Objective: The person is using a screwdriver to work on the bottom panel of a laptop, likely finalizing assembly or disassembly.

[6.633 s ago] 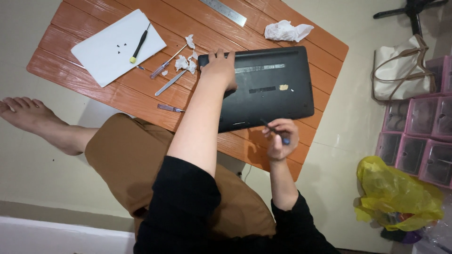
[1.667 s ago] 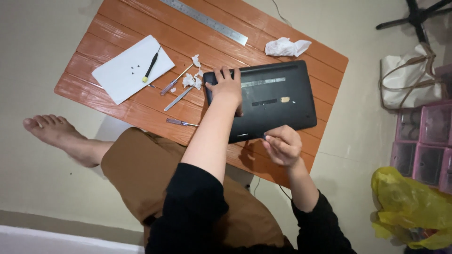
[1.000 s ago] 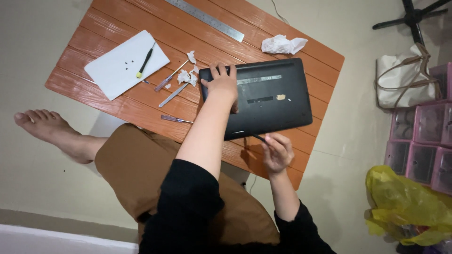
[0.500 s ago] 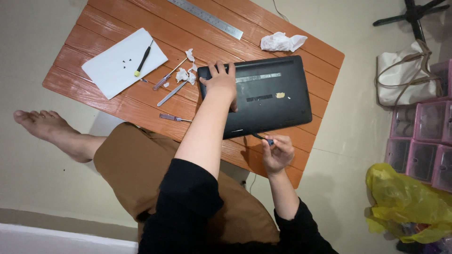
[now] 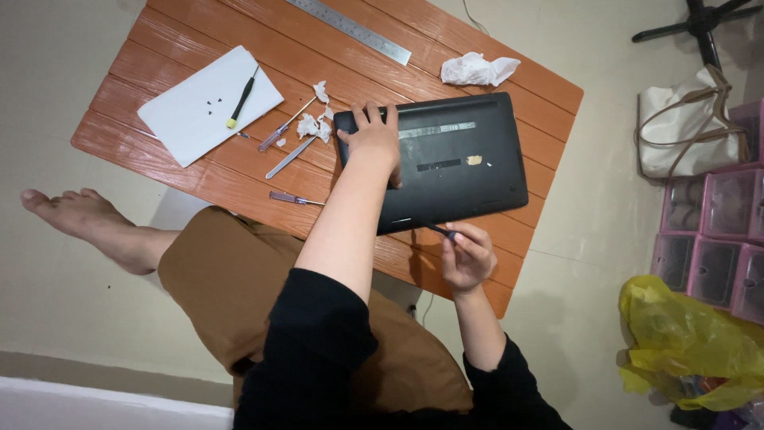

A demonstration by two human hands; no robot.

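Pressing my flat, open left hand (image 5: 376,139) on the upturned laptop (image 5: 446,159) keeps it from sliding. My right hand (image 5: 465,256) pinches a small screwdriver (image 5: 436,229) at its near edge; I should hold it straight and turn gently.

A home room: low orange table (image 5: 509,76), tiled floor (image 5: 605,199), pink storage drawers (image 5: 720,231).

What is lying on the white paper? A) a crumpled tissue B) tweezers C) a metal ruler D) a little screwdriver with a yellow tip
D: a small black screwdriver with a yellow end lies on the white paper, beside some tiny dark screws.
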